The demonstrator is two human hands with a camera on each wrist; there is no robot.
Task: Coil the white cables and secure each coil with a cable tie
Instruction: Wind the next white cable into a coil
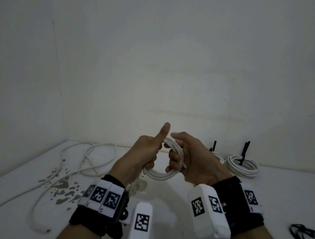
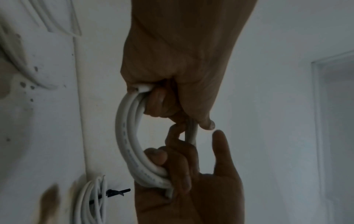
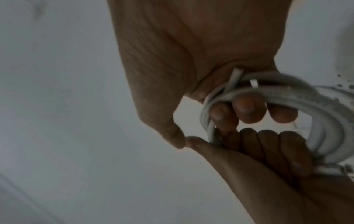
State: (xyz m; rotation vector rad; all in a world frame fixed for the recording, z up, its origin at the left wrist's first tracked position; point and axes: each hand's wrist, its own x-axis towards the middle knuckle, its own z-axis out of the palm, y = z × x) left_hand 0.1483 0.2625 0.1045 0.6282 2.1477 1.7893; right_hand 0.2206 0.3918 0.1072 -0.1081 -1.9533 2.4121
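Observation:
Both hands hold one white cable coil (image 1: 160, 175) up above the white table (image 1: 279, 198). My left hand (image 1: 144, 154) grips the coil's left side with curled fingers, its thumb sticking straight up. My right hand (image 1: 191, 156) grips the right side, fingers hooked through the loop. In the left wrist view the coil (image 2: 126, 136) runs as several strands from my left hand's fingers (image 2: 157, 103) down to the right hand (image 2: 191, 181). In the right wrist view my fingers (image 3: 247, 109) curl round the coil (image 3: 316, 106), touching the left hand (image 3: 268, 151). No tie shows on this coil.
Loose white cables (image 1: 98, 158) sprawl over the table's left side, by patches of chipped paint (image 1: 65, 187). At the back right lies a coil (image 1: 242, 165) bound with a black tie (image 1: 245, 151); another tied coil (image 1: 219, 157) is half hidden behind my right hand. Black ties (image 1: 302, 233) lie at the front right.

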